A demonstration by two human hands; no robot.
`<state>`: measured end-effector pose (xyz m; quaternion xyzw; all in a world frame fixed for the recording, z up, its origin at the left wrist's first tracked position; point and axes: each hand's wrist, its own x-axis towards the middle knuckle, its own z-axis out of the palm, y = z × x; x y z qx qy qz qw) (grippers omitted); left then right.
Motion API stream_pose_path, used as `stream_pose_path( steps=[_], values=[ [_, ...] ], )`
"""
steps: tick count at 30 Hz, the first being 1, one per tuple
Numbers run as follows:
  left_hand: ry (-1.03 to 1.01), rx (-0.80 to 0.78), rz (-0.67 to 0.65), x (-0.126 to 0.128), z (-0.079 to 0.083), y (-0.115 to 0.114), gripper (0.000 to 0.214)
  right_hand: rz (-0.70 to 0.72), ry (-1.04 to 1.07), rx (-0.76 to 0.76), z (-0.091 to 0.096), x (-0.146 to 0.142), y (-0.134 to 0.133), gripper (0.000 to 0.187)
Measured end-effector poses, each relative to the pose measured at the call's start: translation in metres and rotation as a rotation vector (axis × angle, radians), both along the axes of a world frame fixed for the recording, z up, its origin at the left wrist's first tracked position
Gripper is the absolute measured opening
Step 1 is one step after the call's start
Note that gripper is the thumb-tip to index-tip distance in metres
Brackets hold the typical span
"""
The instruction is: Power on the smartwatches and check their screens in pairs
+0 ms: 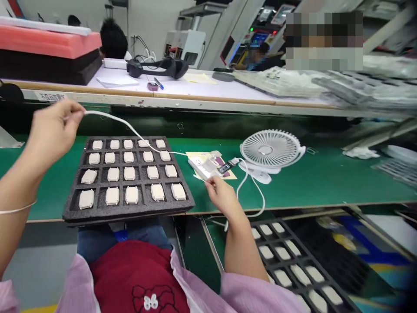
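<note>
My left hand (52, 130) is raised at the left, fingers pinched on one end of a white cable (130, 127). The cable arcs down over a black foam tray (74, 191) that holds several white square parts in its pockets. My right hand (221, 195) rests on the green bench just right of the tray, fingers closed at the cable's other end beside a small white device (203, 167) lying on a yellow card. A dark plug (228, 165) with another white cord lies just beyond it.
A small white desk fan (270, 150) lies on the green mat (325, 178) to the right. A second black tray (293, 261) of white parts sits lower right below the bench. A person sits behind the far white table (195, 89), with a headset on it.
</note>
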<state>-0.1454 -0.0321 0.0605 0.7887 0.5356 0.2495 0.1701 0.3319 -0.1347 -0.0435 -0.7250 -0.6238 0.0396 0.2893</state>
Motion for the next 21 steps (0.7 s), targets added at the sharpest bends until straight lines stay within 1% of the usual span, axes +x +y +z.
stream_pose_path(
  steps=[2,3,4,5,6,7,8,9,11,13,15,18,20,21],
  values=[
    [0.094,0.042,0.128,0.006,0.005,0.038,0.037,-0.056,0.004,0.037,0.001,0.008,-0.009,0.027],
    [0.147,0.048,0.179,0.009,0.004,0.052,0.038,-0.158,0.015,0.057,0.000,0.014,-0.015,0.032],
    [0.176,0.040,0.200,0.010,0.001,0.061,0.039,-0.276,0.023,0.055,-0.003,0.022,-0.019,0.037],
    [0.203,0.016,0.200,0.010,-0.004,0.067,0.038,-0.383,0.020,0.017,-0.008,0.031,-0.023,0.040],
    [0.224,-0.008,0.186,0.008,-0.009,0.072,0.037,-0.469,0.014,-0.051,-0.012,0.040,-0.025,0.043],
    [0.238,-0.028,0.166,0.004,-0.014,0.075,0.035,-0.535,0.008,-0.123,-0.017,0.049,-0.025,0.043],
    [0.252,-0.043,0.144,-0.001,-0.018,0.078,0.033,-0.561,0.008,-0.170,-0.022,0.057,-0.024,0.039],
    [0.262,-0.052,0.126,-0.006,-0.021,0.081,0.032,-0.558,0.027,-0.209,-0.026,0.063,-0.020,0.035],
    [0.291,-0.059,0.103,-0.018,-0.023,0.089,0.034,-0.503,0.077,-0.228,-0.031,0.067,-0.008,0.038],
    [0.328,-0.064,0.096,-0.028,-0.023,0.097,0.035,-0.468,0.099,-0.229,-0.034,0.062,0.008,0.043],
    [0.347,-0.075,0.102,-0.034,-0.023,0.104,0.035,-0.481,0.073,-0.260,-0.034,0.052,0.024,0.048],
    [0.334,-0.115,0.129,-0.033,-0.022,0.107,0.032,-0.477,0.021,-0.342,-0.030,0.042,0.040,0.054],
    [0.285,-0.151,0.158,-0.024,-0.023,0.106,0.031,-0.461,0.009,-0.370,-0.025,0.045,0.038,0.063],
    [0.243,-0.155,0.168,-0.018,-0.023,0.105,0.031,-0.444,0.006,-0.357,-0.023,0.047,0.034,0.065]
  ],
)
